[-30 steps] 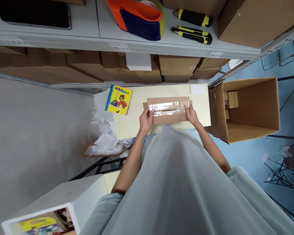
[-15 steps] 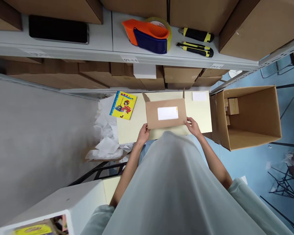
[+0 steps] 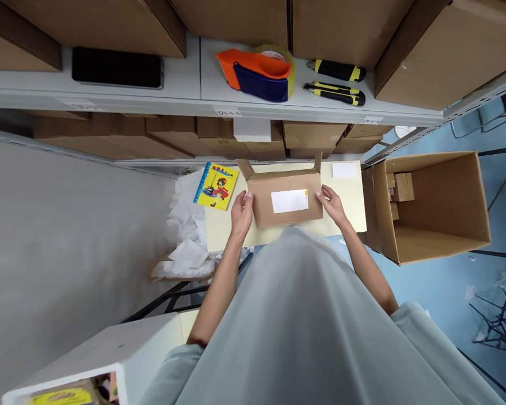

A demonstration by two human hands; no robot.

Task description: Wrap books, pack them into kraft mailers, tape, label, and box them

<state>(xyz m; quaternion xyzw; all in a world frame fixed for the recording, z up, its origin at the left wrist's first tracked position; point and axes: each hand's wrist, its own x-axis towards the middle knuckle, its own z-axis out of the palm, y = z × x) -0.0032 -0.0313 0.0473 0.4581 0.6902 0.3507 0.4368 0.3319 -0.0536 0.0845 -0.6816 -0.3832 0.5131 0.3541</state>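
A small cardboard box [image 3: 263, 205] with a white label [image 3: 289, 201] on its top face lies on the pale yellow table [image 3: 349, 208]. Two narrow flaps stick out at its far corners. My left hand [image 3: 242, 212] is at the box's left side, fingers together against that edge. At the right side my right hand [image 3: 331, 203] touches the edge with its fingertips, the fingers somewhat apart. Left of the box lies a yellow book [image 3: 216, 186] with a drawn figure in red.
A shelf [image 3: 185, 79] crosses above, bearing a phone [image 3: 117, 68], an orange and blue tape dispenser [image 3: 257, 73] and cutters [image 3: 339, 70]. A large open carton [image 3: 442, 202] stands at right. Crumpled white paper [image 3: 188, 225] is at left; a white bin [image 3: 147, 343] stands lower left.
Both hands have moved from the box's near corners farther up along its sides. The flaps at the far corners spread wider, and the whole view has shifted slightly.
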